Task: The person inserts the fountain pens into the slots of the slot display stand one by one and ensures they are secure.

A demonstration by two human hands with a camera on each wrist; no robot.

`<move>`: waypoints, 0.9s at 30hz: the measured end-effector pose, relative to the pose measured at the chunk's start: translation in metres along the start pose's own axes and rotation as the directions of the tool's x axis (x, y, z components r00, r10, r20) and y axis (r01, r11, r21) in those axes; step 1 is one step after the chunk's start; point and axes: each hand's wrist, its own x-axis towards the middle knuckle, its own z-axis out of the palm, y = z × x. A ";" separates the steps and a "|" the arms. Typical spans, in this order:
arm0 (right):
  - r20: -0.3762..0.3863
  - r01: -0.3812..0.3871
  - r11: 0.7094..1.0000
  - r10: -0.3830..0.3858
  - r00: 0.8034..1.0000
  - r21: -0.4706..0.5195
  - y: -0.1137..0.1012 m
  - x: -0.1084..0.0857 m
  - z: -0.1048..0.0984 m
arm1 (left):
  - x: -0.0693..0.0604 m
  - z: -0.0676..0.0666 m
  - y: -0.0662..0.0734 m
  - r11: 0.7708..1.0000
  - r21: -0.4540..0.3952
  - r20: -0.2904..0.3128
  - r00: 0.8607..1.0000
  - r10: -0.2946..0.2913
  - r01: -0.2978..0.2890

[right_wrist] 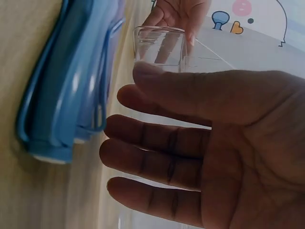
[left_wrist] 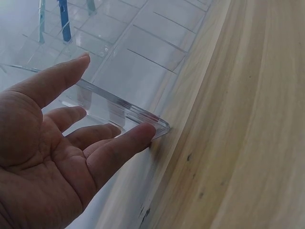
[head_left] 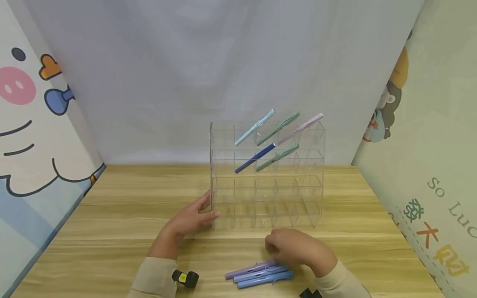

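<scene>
Right hand (head_left: 299,249) (fingers (right_wrist: 152,161) relaxed) beside three pens (head_left: 258,275)

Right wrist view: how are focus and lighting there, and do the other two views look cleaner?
Right wrist: the nearest blue pen looks soft, with pale glints, and the palm of the right hand is in shadow; left wrist: the clear rack looks hazy; head: fairly even light, though the rack's transparent edges are faint.

Beige sleeves (head_left: 153,278) — black wrist cameras (head_left: 192,279) — the left yellow-marked.
</scene>
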 end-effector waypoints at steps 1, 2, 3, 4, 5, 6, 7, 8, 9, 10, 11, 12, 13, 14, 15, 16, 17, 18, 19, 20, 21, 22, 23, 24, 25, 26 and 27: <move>0.006 -0.007 1.000 0.007 1.000 0.001 0.000 0.001 0.002 | 0.000 0.000 0.000 1.000 0.001 -0.001 1.000 0.001 -0.001; 0.009 -0.012 1.000 0.012 1.000 0.005 0.000 0.001 0.003 | 0.000 0.000 0.000 1.000 -0.001 -0.001 1.000 0.003 -0.003; 0.010 -0.015 1.000 0.015 1.000 0.004 0.001 0.001 0.004 | 0.000 0.000 0.001 1.000 -0.001 0.000 1.000 0.003 -0.003; 0.012 -0.020 1.000 0.020 1.000 0.007 0.001 0.002 0.005 | 0.000 0.000 0.001 1.000 0.001 -0.001 1.000 0.004 -0.004; 0.015 -0.026 1.000 0.026 1.000 0.007 0.001 0.002 0.006 | 0.000 0.001 0.001 1.000 0.000 -0.001 1.000 0.004 -0.004; 0.018 -0.032 0.999 0.032 0.999 0.007 0.001 0.003 0.006 | 0.000 0.001 0.001 1.000 0.003 -0.005 1.000 0.002 -0.002; 0.022 -0.038 0.999 0.038 0.999 0.007 0.001 0.003 0.007 | 0.001 0.001 0.000 1.000 0.006 -0.005 1.000 0.000 0.000; 0.024 -0.046 0.999 0.045 0.999 0.011 0.000 0.003 0.008 | 0.001 0.000 0.000 1.000 0.005 -0.005 1.000 -0.002 0.002; 0.026 -0.051 0.999 0.051 0.998 0.007 0.000 0.004 0.008 | 0.001 0.000 0.000 1.000 0.005 -0.006 1.000 -0.004 0.004; 0.031 -0.059 0.998 0.059 0.998 0.008 0.000 0.004 0.009 | 0.001 0.000 0.000 1.000 0.003 -0.008 1.000 -0.006 0.006; 0.037 -0.067 0.998 0.067 0.997 0.009 0.000 0.004 0.009 | 0.001 0.000 -0.001 1.000 0.001 -0.010 1.000 -0.007 0.007; 0.042 -0.074 0.997 0.073 0.996 0.011 0.000 0.004 0.010 | 0.001 0.000 -0.001 1.000 0.001 -0.009 1.000 -0.007 0.007; 0.046 -0.077 0.997 0.077 0.996 0.012 0.000 0.004 0.010 | 0.002 0.000 -0.002 1.000 -0.002 -0.008 1.000 -0.006 0.006; 0.048 -0.078 0.997 0.078 0.996 0.014 0.000 0.004 0.010 | 0.002 0.000 -0.002 1.000 -0.003 -0.010 1.000 -0.006 0.006; 0.051 -0.078 0.997 0.077 0.996 0.010 0.000 0.005 0.011 | 0.002 0.000 -0.002 1.000 -0.004 -0.012 1.000 -0.005 0.005; 0.054 -0.078 0.997 0.077 0.996 0.009 0.000 0.005 0.011 | 0.002 0.000 -0.002 1.000 -0.005 -0.013 1.000 -0.006 0.006; 0.056 -0.075 0.997 0.075 0.996 0.007 0.000 0.005 0.011 | 0.002 0.000 -0.002 1.000 -0.002 -0.015 1.000 -0.007 0.007; 0.058 -0.073 0.997 0.073 0.996 0.005 0.000 0.005 0.012 | 0.001 0.000 -0.002 1.000 0.000 -0.016 1.000 -0.010 0.010; 0.060 -0.070 0.998 0.070 0.996 0.002 0.000 0.005 0.012 | 0.001 0.000 -0.002 1.000 0.004 -0.017 1.000 -0.013 0.013; 0.061 -0.068 0.998 0.068 0.996 0.000 0.000 0.006 0.012 | 0.000 0.000 -0.002 1.000 0.009 -0.018 1.000 -0.015 0.015; 0.063 -0.069 0.998 0.069 0.996 -0.002 0.000 0.006 0.012 | 0.000 0.000 -0.001 1.000 0.009 -0.017 1.000 -0.016 0.016; 0.062 -0.069 0.998 0.069 0.996 -0.004 -0.001 0.006 0.012 | 0.000 0.000 -0.001 1.000 0.013 -0.017 1.000 -0.017 0.017; 0.062 -0.068 0.998 0.068 0.996 -0.005 -0.001 0.006 0.012 | 0.000 0.001 -0.001 1.000 0.016 -0.013 1.000 -0.016 0.016; 0.060 -0.066 0.998 0.066 0.996 -0.007 -0.001 0.005 0.011 | 0.000 0.001 -0.001 1.000 0.015 -0.010 1.000 -0.015 0.015; 0.054 -0.063 0.998 0.063 0.997 -0.008 -0.002 0.005 0.011 | 0.000 0.001 0.000 1.000 0.014 -0.007 1.000 -0.013 0.013; 0.048 -0.057 0.998 0.058 0.997 -0.009 -0.002 0.005 0.011 | 0.000 0.001 0.000 1.000 0.012 -0.005 1.000 -0.010 0.010; 0.040 -0.051 0.999 0.051 0.998 -0.012 -0.002 0.004 0.010 | 0.000 0.000 0.000 1.000 0.011 -0.002 1.000 -0.008 0.008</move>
